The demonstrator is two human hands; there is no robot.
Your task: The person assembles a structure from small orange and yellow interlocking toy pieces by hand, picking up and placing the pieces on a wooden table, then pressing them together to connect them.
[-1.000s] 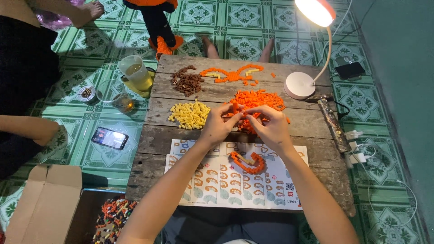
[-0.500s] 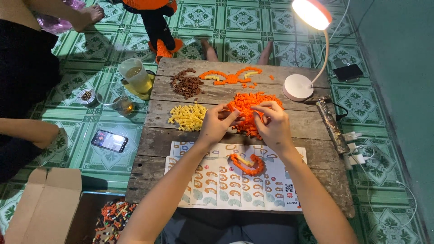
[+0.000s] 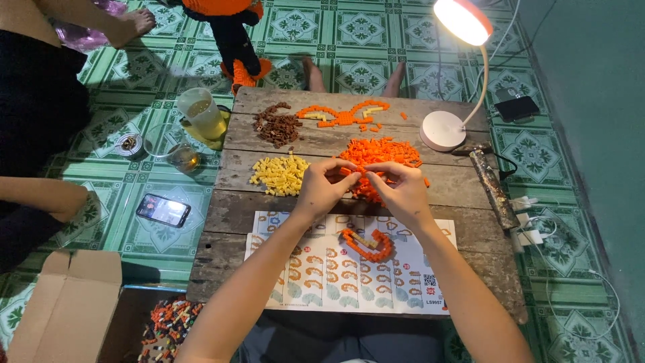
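My left hand (image 3: 322,187) and my right hand (image 3: 401,190) meet fingertip to fingertip over the near edge of a heap of small orange bricks (image 3: 383,153). Both pinch a small orange piece (image 3: 357,173) between them. Below the hands an unfinished orange ring of bricks (image 3: 366,245) lies on a printed instruction sheet (image 3: 336,275). A yellow brick heap (image 3: 279,173) lies to the left of my left hand, a brown heap (image 3: 279,126) beyond it. A flat orange built shape (image 3: 342,114) rests at the table's far edge.
A white desk lamp (image 3: 445,129) stands at the far right of the low wooden table (image 3: 222,208). A plastic jug (image 3: 200,113), a glass (image 3: 181,156) and a phone (image 3: 163,210) sit on the tiled floor to the left, near another person's leg (image 3: 40,195). A cardboard box (image 3: 67,306) and mixed bricks (image 3: 168,323) lie near left.
Both hands have shifted slightly away from me, from above the ring up to the edge of the orange heap, still pinched together.
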